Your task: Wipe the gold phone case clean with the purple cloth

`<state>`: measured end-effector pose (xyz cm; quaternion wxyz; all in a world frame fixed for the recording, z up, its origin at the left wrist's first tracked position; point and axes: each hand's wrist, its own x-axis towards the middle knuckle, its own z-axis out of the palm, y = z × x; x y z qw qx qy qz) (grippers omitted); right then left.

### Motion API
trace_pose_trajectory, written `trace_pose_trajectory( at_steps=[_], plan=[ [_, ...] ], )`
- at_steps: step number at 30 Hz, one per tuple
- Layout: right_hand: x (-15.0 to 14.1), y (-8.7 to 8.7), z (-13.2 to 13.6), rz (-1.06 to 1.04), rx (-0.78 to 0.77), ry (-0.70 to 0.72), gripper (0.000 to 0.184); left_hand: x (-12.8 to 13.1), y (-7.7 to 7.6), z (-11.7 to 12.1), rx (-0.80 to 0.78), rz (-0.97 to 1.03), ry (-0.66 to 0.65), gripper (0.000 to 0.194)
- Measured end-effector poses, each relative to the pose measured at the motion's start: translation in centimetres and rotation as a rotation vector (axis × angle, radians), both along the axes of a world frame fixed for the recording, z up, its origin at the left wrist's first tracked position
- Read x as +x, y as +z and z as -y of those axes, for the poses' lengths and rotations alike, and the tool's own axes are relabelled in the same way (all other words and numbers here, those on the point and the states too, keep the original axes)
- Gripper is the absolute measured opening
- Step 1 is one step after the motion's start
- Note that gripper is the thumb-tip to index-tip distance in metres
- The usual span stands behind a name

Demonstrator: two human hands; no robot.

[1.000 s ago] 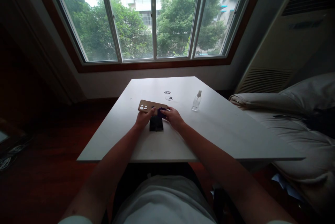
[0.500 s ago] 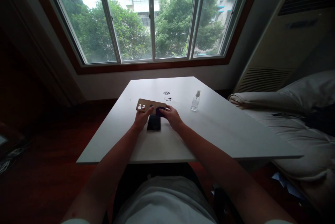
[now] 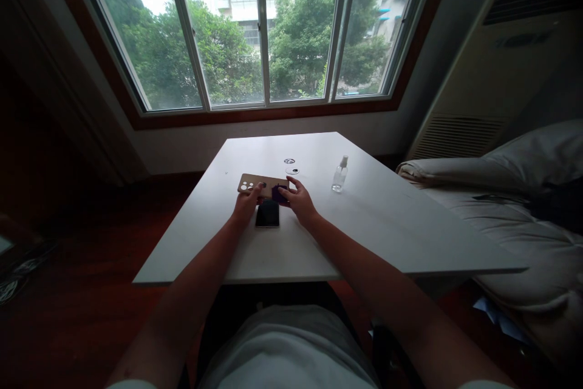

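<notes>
White desk (image 3: 364, 219) seen from above, below a wide window (image 3: 259, 31). Both forearms are stretched forward over the near half of the desk.

Left hand (image 3: 246, 204): fingers laid on the near edge of a tan phone case (image 3: 259, 184), which lies flat with its camera cut-outs toward the left end. Whether the case is pinched or only touched cannot be told.

Right hand (image 3: 298, 199): grip loosely curled around a small dark purple cloth (image 3: 279, 194), held against the right end of the case; thumb and fingertips are seen on it.

A black phone (image 3: 267, 215) lies screen-up on the desk between the 2 hands, just nearer than the case, untouched as far as can be told.

Farther back: 2 small round items (image 3: 291, 166), too small to identify. To the right, well apart from the hands, 1 clear spray bottle (image 3: 339, 175) stands upright. A bed with pale bedding (image 3: 510, 195) is beside the desk on the right.
</notes>
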<state>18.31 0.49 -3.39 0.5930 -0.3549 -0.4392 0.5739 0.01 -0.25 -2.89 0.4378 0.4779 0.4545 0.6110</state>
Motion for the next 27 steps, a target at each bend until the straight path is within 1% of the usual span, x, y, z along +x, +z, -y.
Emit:
trace_pose_trajectory(
  at_steps=[3,5,11,14,16,20,23,27],
  plan=[
    [0.1,-0.3,-0.2,0.010,-0.018,-0.027,0.077,0.1,-0.2,0.0,0.016,-0.045,-0.015,0.048],
    [0.2,-0.3,-0.3,0.011,-0.047,-0.018,0.080,0.0,-0.2,0.1,0.046,-0.085,-0.044,0.048],
    [0.4,0.1,0.2,0.057,-0.066,0.090,0.097,-0.1,0.2,0.8,0.156,-0.144,-0.143,0.041],
    [0.4,0.4,0.6,0.048,-0.071,0.132,0.108,-0.3,0.4,1.0,0.140,-0.129,-0.160,0.040],
    [0.4,0.4,0.6,0.024,-0.083,0.157,0.110,-0.4,0.5,1.0,0.129,-0.099,-0.149,0.040],
    [0.4,0.3,0.3,-0.024,-0.130,0.184,0.101,-0.4,0.3,0.8,0.105,-0.014,-0.123,0.042],
    [0.5,0.2,0.0,-0.036,-0.166,0.149,0.094,-0.4,0.2,0.7,0.081,0.021,-0.116,0.044],
    [0.6,0.4,-0.1,-0.026,-0.205,0.109,0.088,-0.4,0.0,0.7,0.073,0.013,-0.114,0.044]
  ],
)
